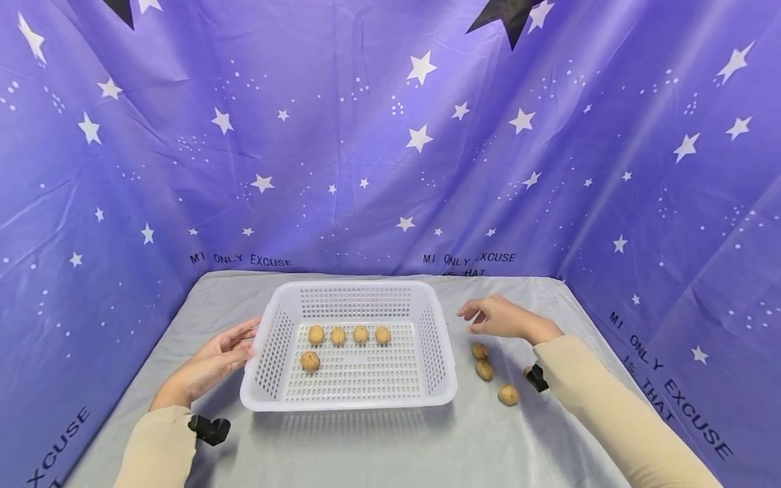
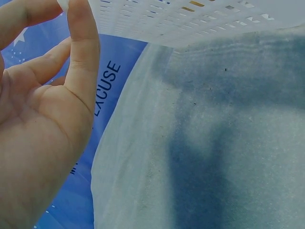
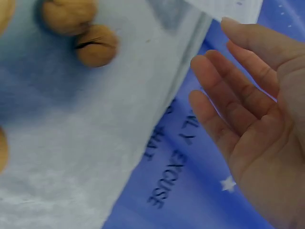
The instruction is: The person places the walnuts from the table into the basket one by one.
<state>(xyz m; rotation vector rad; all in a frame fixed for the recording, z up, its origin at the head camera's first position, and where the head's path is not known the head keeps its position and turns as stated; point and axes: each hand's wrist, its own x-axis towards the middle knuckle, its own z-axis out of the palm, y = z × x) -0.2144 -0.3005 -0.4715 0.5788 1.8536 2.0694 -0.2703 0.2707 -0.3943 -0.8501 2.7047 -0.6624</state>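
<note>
A white plastic basket (image 1: 348, 407) with perforated walls stands on the cloth-covered table. My left hand (image 1: 213, 359) pinches its left rim between thumb and fingers; in the left wrist view the thumb (image 2: 82, 52) is at the rim's edge. Inside lie several walnuts, a row toward the back and one walnut (image 1: 310, 361) in front of it. To the right of the basket, my right hand (image 1: 503, 317) hovers with relaxed, slightly bent fingers and nothing in them. Below it, a walnut (image 1: 480, 350) and another walnut (image 1: 484, 369) lie close together on the cloth.
Nearer the front is a separate walnut (image 1: 508, 394), and one more is partly hidden by the right wrist. Grey cloth (image 1: 342, 454) covers the table. Purple star-printed curtains (image 1: 366, 135) enclose the back and both sides.
</note>
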